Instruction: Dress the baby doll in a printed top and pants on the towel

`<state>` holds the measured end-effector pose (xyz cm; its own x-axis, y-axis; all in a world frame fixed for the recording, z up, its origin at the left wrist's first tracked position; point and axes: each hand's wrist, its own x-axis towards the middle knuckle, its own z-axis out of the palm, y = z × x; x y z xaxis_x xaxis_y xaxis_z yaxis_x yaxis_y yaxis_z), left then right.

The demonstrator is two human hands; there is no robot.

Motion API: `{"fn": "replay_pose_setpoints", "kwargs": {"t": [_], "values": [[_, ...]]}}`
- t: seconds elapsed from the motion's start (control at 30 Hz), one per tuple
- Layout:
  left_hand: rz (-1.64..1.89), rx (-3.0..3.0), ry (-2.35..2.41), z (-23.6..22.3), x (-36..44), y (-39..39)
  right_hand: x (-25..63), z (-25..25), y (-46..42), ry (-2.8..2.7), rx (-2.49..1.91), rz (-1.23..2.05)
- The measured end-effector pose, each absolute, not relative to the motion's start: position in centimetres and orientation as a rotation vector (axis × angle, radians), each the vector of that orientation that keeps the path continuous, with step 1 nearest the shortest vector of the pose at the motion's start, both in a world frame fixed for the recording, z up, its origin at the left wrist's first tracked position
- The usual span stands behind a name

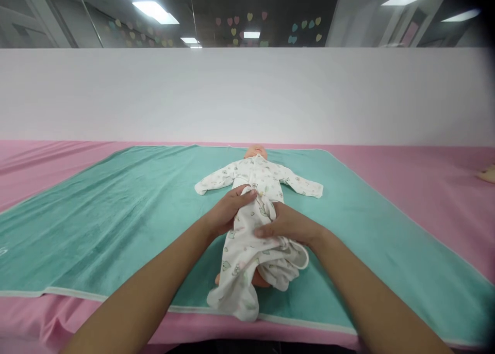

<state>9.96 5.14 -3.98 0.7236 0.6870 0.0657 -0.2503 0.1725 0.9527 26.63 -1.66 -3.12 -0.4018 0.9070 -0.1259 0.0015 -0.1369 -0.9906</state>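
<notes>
A baby doll (256, 150) lies on its back, head away from me, wearing a white printed long-sleeved top (263, 176) with both sleeves spread out. Over its lower body are white printed baby trousers (242, 256), bunched on the right side and with one leg hanging toward me. My left hand (232, 207) pinches the trousers' upper edge between thumb and fingers. My right hand (288, 224) grips the cloth on the right, its thumb on top and its fingers partly hidden by fabric. Bits of the doll's legs (260, 279) show below the trousers.
Beneath the doll is a teal towel (135, 214) with a pale border, spread over a pink sheet (410, 183). A low white wall (247, 93) stands behind, topped by glass with heart stickers. Something skin-coloured (487, 174) shows at the right edge.
</notes>
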Motion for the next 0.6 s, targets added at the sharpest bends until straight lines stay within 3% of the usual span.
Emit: {"fn": "replay_pose_setpoints", "kwargs": {"t": [0.1, 0.27, 0.6], "values": [[0.700, 1.340, 0.501, -3.3, 9.9, 4.9, 26.5, -3.2, -1.5, -1.315, -1.020, 1.573], [0.412, 1.655, 0.582, -2.5, 9.7, 4.4, 26.7, -3.2, -0.6, -0.977, -0.856, 1.489], [0.691, 1.154, 0.346, -3.5, 10.1, 4.7, 27.0, -3.7, -1.1, -1.289, -0.927, 1.686]]}}
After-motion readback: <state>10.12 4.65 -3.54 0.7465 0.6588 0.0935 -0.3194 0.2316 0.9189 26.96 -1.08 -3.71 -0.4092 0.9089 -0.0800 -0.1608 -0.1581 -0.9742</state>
